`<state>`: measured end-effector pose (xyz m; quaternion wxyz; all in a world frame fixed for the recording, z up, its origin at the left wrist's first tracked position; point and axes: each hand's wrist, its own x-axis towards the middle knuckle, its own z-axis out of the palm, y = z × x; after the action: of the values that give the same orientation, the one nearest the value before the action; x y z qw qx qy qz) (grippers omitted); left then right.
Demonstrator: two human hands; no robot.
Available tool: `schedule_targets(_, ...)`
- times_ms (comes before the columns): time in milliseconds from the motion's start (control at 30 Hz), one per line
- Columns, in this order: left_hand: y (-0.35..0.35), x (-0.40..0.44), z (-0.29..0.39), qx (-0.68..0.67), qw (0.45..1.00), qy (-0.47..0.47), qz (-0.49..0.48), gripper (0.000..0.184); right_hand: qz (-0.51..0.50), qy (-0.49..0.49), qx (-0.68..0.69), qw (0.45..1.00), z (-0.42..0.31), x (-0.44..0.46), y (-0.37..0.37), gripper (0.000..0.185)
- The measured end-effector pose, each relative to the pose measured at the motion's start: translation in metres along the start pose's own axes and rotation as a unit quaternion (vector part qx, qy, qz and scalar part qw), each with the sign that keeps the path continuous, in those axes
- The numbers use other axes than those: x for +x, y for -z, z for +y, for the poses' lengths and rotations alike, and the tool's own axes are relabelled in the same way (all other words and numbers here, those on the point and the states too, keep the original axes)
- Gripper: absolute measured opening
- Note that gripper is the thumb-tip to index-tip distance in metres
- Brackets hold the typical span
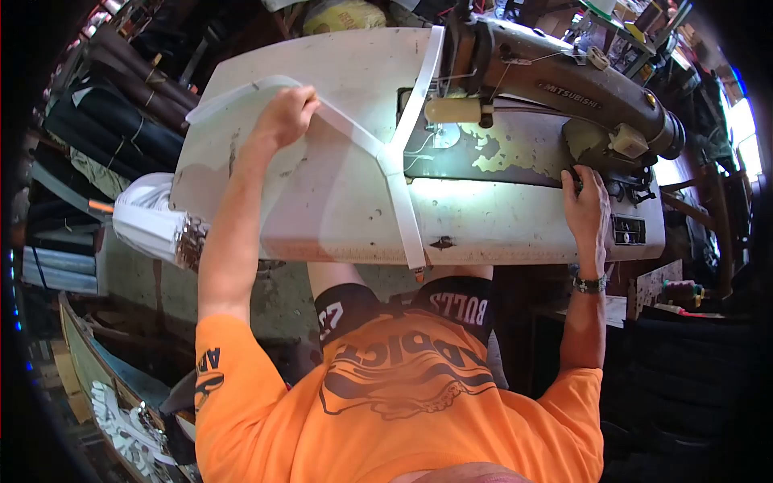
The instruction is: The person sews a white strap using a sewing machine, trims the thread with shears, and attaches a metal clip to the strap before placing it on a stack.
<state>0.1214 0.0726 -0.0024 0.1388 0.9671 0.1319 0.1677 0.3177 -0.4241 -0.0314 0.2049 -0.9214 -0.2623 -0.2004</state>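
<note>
My left hand [288,117] is closed around one arm of white Y-shaped suspenders [346,129], holding it above the pale sewing table [322,201]. Past my fist, the strap's end trails left across the tabletop. The three straps meet just left of the needle area; one runs up past the machine head, another down over the front edge, where a small clip [419,274] hangs. My right hand [588,197] rests at the right end of the Mitsubishi sewing machine [555,84], thumb and fingers apart against its base. The fingertips are partly hidden there.
A bundle of white straps with metal clips [149,221] hangs off the table's left edge. Dark material rolls [113,121] are stacked beyond it. At lower left, a wooden-sided container [88,362] holds white pieces. Thread spools [680,290] stand at right.
</note>
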Motion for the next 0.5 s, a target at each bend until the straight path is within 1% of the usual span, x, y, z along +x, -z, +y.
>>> schedule_targets(67, -0.006, -0.008, 0.001, 0.019, 0.999, -0.002, 0.041, 0.018, 0.062, 0.067, -0.054, 0.994, -0.001, 0.001, -0.003, 0.033)
schedule_targets(100, -0.007, -0.008, 0.007, -0.007, 0.998, -0.005, 0.063, 0.017, 0.087, 0.104, -0.081, 0.987, -0.004, 0.001, -0.005, 0.033)
schedule_targets(133, -0.007, -0.004, 0.018, -0.033, 0.996, -0.007, 0.088, 0.017, 0.06, 0.081, 0.032, 0.994, -0.015, 0.002, -0.005, 0.033)
schedule_targets(167, -0.007, 0.0, 0.032, -0.06, 0.992, -0.009, 0.113, 0.017, 0.033, 0.057, 0.144, 0.987, -0.034, 0.003, -0.006, 0.033)
schedule_targets(200, -0.009, 0.002, 0.048, -0.098, 0.989, -0.006, 0.111, 0.017, 0.006, 0.031, 0.254, 0.967, -0.055, 0.002, -0.008, 0.033)
schedule_targets(233, -0.01, 0.003, 0.067, -0.135, 0.985, -0.002, 0.109, 0.016, -0.056, -0.021, 0.434, 0.899, -0.075, -0.001, -0.016, 0.034)
schedule_targets(267, -0.015, 0.003, 0.084, -0.171, 0.979, 0.0, 0.108, 0.016, -0.108, -0.041, 0.491, 0.864, -0.094, -0.001, -0.015, 0.035)
schedule_targets(300, -0.021, 0.001, 0.099, -0.215, 0.971, 0.012, 0.101, 0.015, -0.117, -0.048, 0.543, 0.83, -0.116, -0.003, -0.013, 0.034)
schedule_targets(333, -0.029, -0.004, 0.113, -0.258, 0.961, 0.025, 0.093, 0.015, -0.109, -0.026, 0.56, 0.821, -0.129, -0.008, -0.018, 0.031)
schedule_targets(367, -0.035, -0.01, 0.125, -0.299, 0.95, 0.039, 0.086, 0.015, -0.109, -0.016, 0.514, 0.851, -0.142, -0.015, -0.017, 0.026)
schedule_targets(400, -0.04, -0.017, 0.136, -0.32, 0.943, 0.051, 0.08, 0.016, -0.112, -0.016, 0.537, 0.836, -0.153, -0.022, -0.017, 0.022)
schedule_targets(433, -0.046, -0.025, 0.146, -0.341, 0.935, 0.065, 0.074, 0.017, -0.158, -0.054, 0.552, 0.817, -0.163, -0.028, -0.01, 0.021)
schedule_targets(467, -0.058, -0.031, 0.152, -0.399, 0.91, 0.086, 0.073, 0.019, -0.162, -0.064, 0.587, 0.791, -0.171, -0.034, -0.007, 0.022)
schedule_targets(500, -0.068, -0.039, 0.169, -0.551, 0.82, 0.097, 0.123, 0.021, -0.167, -0.075, 0.62, 0.763, -0.178, -0.038, -0.006, 0.023)
